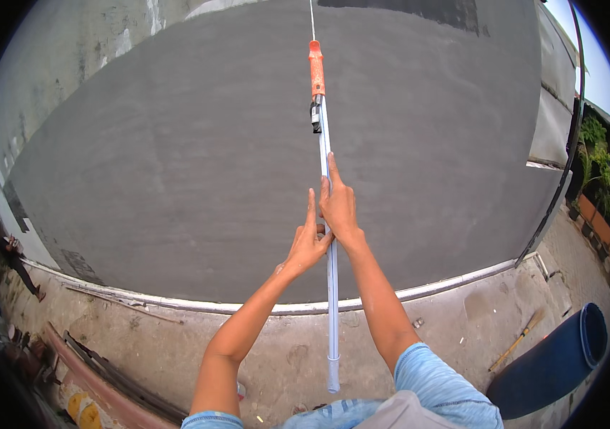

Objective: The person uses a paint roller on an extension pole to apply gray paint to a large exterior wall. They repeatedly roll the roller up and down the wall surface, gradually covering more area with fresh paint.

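Note:
A long pole (333, 300) with pale blue stripes stands before me against a grey-coated wall (176, 161). Its lower end has a capped sleeve; at its upper part an orange plastic handle (316, 67) is fixed, with a thin rod running up from it and a small black-and-white object (315, 118) beside the joint. My right hand (339, 209) lies along the pole, index finger extended upward, the other fingers around it. Just below and to the left, my left hand (307, 244) pinches the pole between thumb and fingers, its index finger pointing up.
A white pipe (417, 292) runs along the wall's foot. At lower right a blue drum (546, 359) lies near a broom (519, 340). Boards (117, 375) and a thin stick (122, 304) are at lower left. Another person (18, 263) stands at far left. Plants (602, 161) grow at right.

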`<state>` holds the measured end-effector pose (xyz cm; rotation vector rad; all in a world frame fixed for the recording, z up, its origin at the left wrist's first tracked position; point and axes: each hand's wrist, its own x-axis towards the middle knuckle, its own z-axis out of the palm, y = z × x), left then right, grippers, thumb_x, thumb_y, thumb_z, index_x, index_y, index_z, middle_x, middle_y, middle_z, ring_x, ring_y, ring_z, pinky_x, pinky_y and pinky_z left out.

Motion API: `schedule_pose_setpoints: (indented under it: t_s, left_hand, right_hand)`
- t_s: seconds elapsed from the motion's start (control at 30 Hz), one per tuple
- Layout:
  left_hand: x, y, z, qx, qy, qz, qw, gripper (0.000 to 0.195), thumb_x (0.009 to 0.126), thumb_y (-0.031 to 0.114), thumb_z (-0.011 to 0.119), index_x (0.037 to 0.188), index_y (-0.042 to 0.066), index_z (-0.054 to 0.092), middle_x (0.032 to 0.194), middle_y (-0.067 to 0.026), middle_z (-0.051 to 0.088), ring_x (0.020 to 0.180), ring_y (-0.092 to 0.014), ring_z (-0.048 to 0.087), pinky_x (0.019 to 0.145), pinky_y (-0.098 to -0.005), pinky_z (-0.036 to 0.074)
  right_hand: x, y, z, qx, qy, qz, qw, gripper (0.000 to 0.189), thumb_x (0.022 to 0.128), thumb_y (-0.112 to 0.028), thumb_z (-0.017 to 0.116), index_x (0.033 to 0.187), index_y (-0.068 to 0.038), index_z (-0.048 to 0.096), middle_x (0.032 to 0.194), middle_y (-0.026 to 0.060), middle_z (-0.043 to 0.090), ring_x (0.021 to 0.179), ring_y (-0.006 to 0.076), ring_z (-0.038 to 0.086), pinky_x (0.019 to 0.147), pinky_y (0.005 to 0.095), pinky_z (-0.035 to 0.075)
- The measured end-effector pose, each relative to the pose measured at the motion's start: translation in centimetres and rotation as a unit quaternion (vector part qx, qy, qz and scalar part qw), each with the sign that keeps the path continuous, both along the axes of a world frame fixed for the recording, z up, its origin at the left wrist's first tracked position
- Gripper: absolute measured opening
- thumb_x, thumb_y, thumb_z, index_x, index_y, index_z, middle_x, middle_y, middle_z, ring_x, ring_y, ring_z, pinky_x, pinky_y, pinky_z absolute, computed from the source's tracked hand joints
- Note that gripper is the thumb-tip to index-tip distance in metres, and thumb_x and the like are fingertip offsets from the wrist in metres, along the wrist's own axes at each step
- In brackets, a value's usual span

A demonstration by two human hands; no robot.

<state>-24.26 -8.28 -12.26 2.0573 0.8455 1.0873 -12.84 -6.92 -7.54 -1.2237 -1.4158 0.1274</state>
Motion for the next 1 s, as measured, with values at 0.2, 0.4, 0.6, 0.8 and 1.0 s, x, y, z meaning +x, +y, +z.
schedule_pose_setpoints:
  t_s: [0.2, 0.4, 0.6, 0.8, 1.0]
  left_hand:
    - [-0.8, -4.0, 1.3, -0.031, 0.026, -0.080, 0.996, 0.109, 0.092, 0.010, 0.063, 0.152, 0.009, -0.028, 0.115, -0.0262, 0.060, 0.073, -0.032, 0.070, 0.062, -0.0420, 0.062]
    - [-0.2, -1.0, 1.0, -0.036, 0.031, -0.064, 0.997, 0.108, 0.091, 0.006, 0.061, 0.152, 0.007, -0.028, 0.104, -0.0274, 0.063, 0.063, -0.031, 0.066, 0.061, -0.0429, 0.057]
    - [1.1, 5.8, 0.2, 0.045, 0.025, -0.013, 0.999, 0.103, 0.092, 0.006, 0.057, 0.153, 0.008, -0.026, 0.086, -0.0238, 0.064, 0.061, -0.033, 0.065, 0.061, -0.0446, 0.054]
    - [1.0, 5.5, 5.5, 0.050, 0.033, -0.051, 0.997, 0.091, 0.095, 0.010, 0.054, 0.157, 0.007, -0.012, 0.080, -0.0215, 0.064, 0.063, -0.034, 0.066, 0.064, -0.0453, 0.054]
    - [-0.3, 0.2, 4.5, -0.010, 0.091, -0.064, 0.994, 0.082, 0.095, 0.007, 0.052, 0.157, 0.004, -0.002, 0.101, -0.0276, 0.067, 0.073, -0.036, 0.069, 0.070, -0.0450, 0.058]
  right_hand:
    - [-0.1, -4.9, 0.6, -0.031, -0.024, -0.021, 0.999, 0.057, 0.102, -0.015, 0.051, 0.155, -0.011, 0.031, 0.057, 0.0147, 0.060, 0.049, 0.0320, 0.061, 0.051, 0.0461, 0.047]
    - [-0.1, -1.8, 0.3, -0.030, -0.050, -0.055, 0.997, 0.057, 0.102, -0.013, 0.050, 0.155, -0.010, 0.031, 0.058, 0.0137, 0.059, 0.049, 0.0289, 0.059, 0.052, 0.0441, 0.046]
    - [0.5, 4.9, 0.8, 0.008, -0.036, -0.061, 0.997, 0.058, 0.102, -0.014, 0.050, 0.156, -0.012, 0.029, 0.058, 0.0126, 0.057, 0.049, 0.0281, 0.057, 0.054, 0.0446, 0.046]
    - [0.3, 4.5, 5.6, 0.006, -0.056, -0.076, 0.996, 0.057, 0.104, -0.015, 0.046, 0.156, -0.009, 0.026, 0.060, 0.0142, 0.059, 0.052, 0.0305, 0.061, 0.055, 0.0467, 0.048]
    - [-0.1, -0.1, 3.4, -0.026, -0.063, -0.063, 0.996, 0.057, 0.104, -0.015, 0.045, 0.157, -0.010, 0.025, 0.058, 0.0120, 0.058, 0.049, 0.0266, 0.058, 0.054, 0.0442, 0.047]
